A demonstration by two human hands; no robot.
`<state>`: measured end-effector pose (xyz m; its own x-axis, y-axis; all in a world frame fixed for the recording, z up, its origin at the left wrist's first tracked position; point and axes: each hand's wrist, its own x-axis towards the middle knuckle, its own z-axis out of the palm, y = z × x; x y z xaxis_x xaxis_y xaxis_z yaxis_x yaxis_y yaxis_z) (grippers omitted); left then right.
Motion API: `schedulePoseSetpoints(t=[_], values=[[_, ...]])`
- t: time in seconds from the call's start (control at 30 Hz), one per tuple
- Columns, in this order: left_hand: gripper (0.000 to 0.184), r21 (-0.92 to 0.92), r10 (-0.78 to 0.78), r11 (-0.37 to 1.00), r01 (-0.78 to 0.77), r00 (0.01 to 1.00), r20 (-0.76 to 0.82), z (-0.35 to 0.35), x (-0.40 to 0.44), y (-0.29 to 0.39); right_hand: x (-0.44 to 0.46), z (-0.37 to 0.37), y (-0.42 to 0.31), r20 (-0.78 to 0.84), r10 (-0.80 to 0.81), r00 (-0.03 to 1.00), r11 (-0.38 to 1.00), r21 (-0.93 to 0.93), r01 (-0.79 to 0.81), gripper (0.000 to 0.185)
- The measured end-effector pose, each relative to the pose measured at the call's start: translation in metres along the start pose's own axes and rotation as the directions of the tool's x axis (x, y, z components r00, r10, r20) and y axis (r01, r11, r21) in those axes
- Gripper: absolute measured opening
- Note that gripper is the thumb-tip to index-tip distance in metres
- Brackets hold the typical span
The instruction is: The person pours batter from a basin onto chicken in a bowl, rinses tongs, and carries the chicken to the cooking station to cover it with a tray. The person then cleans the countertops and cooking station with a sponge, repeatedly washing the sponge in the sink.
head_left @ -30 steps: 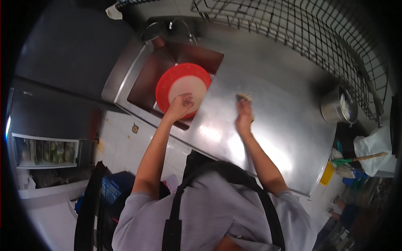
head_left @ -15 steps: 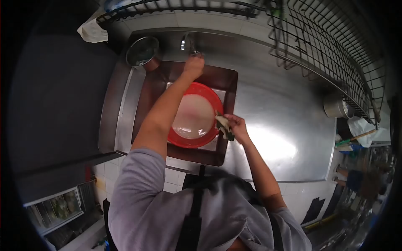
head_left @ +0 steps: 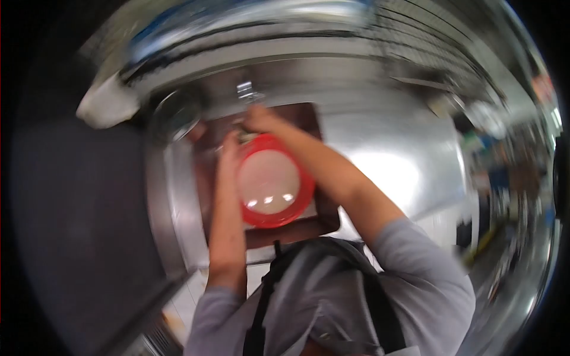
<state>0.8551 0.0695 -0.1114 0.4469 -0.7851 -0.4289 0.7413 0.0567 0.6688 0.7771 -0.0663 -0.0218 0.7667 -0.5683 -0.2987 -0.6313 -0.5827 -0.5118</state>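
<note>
Moved to the sink's (head_left: pixel 320 226) far edge, the right hand (head_left: pixel 261 120) joins the left hand (head_left: pixel 230 145) around a blurred cloth (head_left: pixel 244 137); I can't tell either grip. Likely rinsing; steady holding seems needed.

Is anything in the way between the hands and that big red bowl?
Nothing visible blocks them. The left hand and right hand are near the far edge of the red bowl, with a blurry, cloth-like thing between the two hands.

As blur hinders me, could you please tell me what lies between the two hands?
In the head view, a small, blurred piece, apparently cloth, lies between the left hand and the right hand, by the red basin.
</note>
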Motion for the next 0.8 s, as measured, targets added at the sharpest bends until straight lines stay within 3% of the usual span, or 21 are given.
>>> schedulePoseSetpoints(t=[0.03,0.07,0.1,0.13,0.17,0.23,0.27,0.33,0.43,0.53,0.57,0.67,0.73,0.77,0.8], values=[[0.030,-0.073,-0.076,0.994,0.085,0.990,0.119,-0.018,0.015,0.000,-0.004,-0.003,-0.007,-0.041,-0.076,0.996,0.994,-0.078,0.073,0.044],[0.037,0.011,-0.046,0.999,0.045,0.961,0.274,-0.032,0.015,0.003,0.013,0.012,0.007,-0.074,-0.176,0.982,0.981,-0.093,0.169,0.040],[0.043,0.003,-0.192,0.981,0.193,0.974,0.118,-0.026,0.019,0.015,0.006,0.006,-0.002,-0.097,-0.162,0.982,0.985,-0.076,0.155,0.039],[0.046,-0.020,-0.303,0.952,0.306,0.948,0.101,-0.039,0.034,0.017,0.012,0.017,0.000,-0.191,-0.226,0.955,0.974,-0.055,0.219,0.034],[0.050,0.051,-0.280,0.960,0.276,0.954,0.108,-0.027,0.022,0.024,0.023,0.035,0.005,-0.282,-0.286,0.916,0.957,-0.047,0.285,0.031],[0.058,-0.011,-0.370,0.928,0.373,0.922,0.117,-0.023,0.020,0.032,0.022,0.035,-0.005,-0.178,-0.146,0.973,0.967,0.181,0.179,0.027],[0.060,-0.078,-0.375,0.920,0.385,0.920,0.115,-0.012,0.017,0.034,0.008,0.029,-0.009,-0.246,-0.114,0.963,0.949,0.259,0.178,0.024],[0.057,-0.118,-0.359,0.925,0.362,0.932,0.045,-0.001,0.027,0.035,0.027,0.048,-0.003,-0.291,-0.030,0.956,0.912,0.384,0.145,0.030],[0.054,-0.130,-0.288,0.951,0.281,0.957,-0.038,0.001,0.052,0.035,0.030,0.069,0.011,-0.280,0.026,0.960,0.913,0.397,0.091,0.035],[0.051,-0.049,-0.186,0.982,0.184,0.981,-0.049,-0.002,0.076,0.036,-0.030,0.058,0.012,-0.549,-0.310,0.776,0.932,-0.016,0.361,0.045],[0.051,-0.024,-0.153,0.988,0.152,0.987,-0.053,-0.003,0.084,0.037,-0.056,0.050,0.006,-0.475,-0.266,0.839,0.960,-0.052,0.275,0.052],[0.048,0.020,-0.063,0.998,0.065,0.996,-0.064,-0.012,0.097,0.035,0.013,0.113,0.006,-0.734,-0.054,0.677,0.998,-0.026,0.050,0.054],[0.047,0.035,-0.001,0.999,0.001,1.000,-0.011,-0.027,0.104,0.032,0.010,0.093,0.012,-0.435,-0.026,0.900,0.998,0.036,0.046,0.051],[0.046,0.038,0.030,0.999,-0.033,0.998,0.060,-0.038,0.109,0.033,0.003,0.084,0.015,-0.257,-0.011,0.966,0.998,0.063,0.028,0.049],[0.046,0.035,0.059,0.997,-0.067,0.979,0.197,-0.052,0.118,0.031,-0.004,0.078,0.016,-0.250,-0.069,0.966,0.984,0.144,0.107,0.048]])
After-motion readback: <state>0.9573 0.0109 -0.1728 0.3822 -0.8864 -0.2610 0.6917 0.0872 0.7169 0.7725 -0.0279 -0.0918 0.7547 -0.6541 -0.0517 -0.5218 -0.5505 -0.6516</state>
